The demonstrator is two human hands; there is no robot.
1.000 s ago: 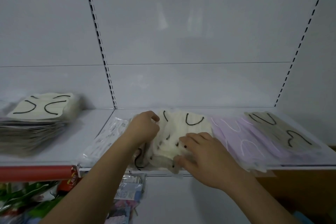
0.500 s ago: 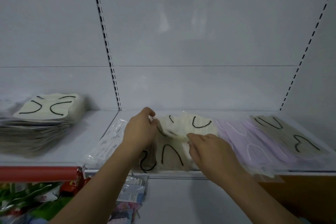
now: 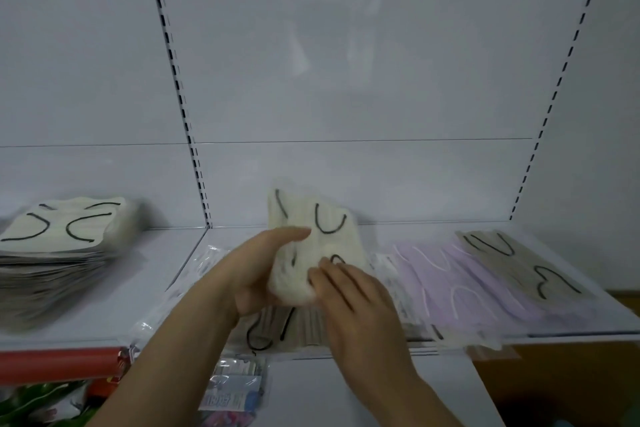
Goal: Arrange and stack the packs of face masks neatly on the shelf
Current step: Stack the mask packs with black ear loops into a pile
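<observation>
A white metal shelf [image 3: 104,305] is mounted against a white back panel [image 3: 346,62] fitted with slotted uprights [image 3: 180,104]. A bundle of cream mask packs [image 3: 311,246] is held above the middle of the shelf, tilted up towards the back panel. The bundle is gripped by the left hand [image 3: 256,274] from its left side, with the thumb laid across the front face and the fingers hidden behind. The lower right edge of the bundle is touched by the fingertips of the right hand [image 3: 360,305], whose fingers are only slightly bent; a full grip by this hand cannot be confirmed. The packs are cream-white, soft and slightly crumpled, in clear film, with black ear loops visible as curved lines.

Directly beneath the bundle, beige-grey packs with black loops [image 3: 287,326] are laid flat at the front edge of the shelf. To their left, clear-wrapped white packs [image 3: 197,274] are spread flat. To the right, lilac packs with white loops [image 3: 460,284] are laid overlapping, and a tan pack with black loops [image 3: 519,263] is set on top of them at the far right. A tall, separate stack of cream packs [image 3: 59,253] is located on the adjoining bay at the left. A red rail [image 3: 59,364] is fitted below that bay's front edge, and packaged goods [image 3: 232,392] are visible on the level below.
</observation>
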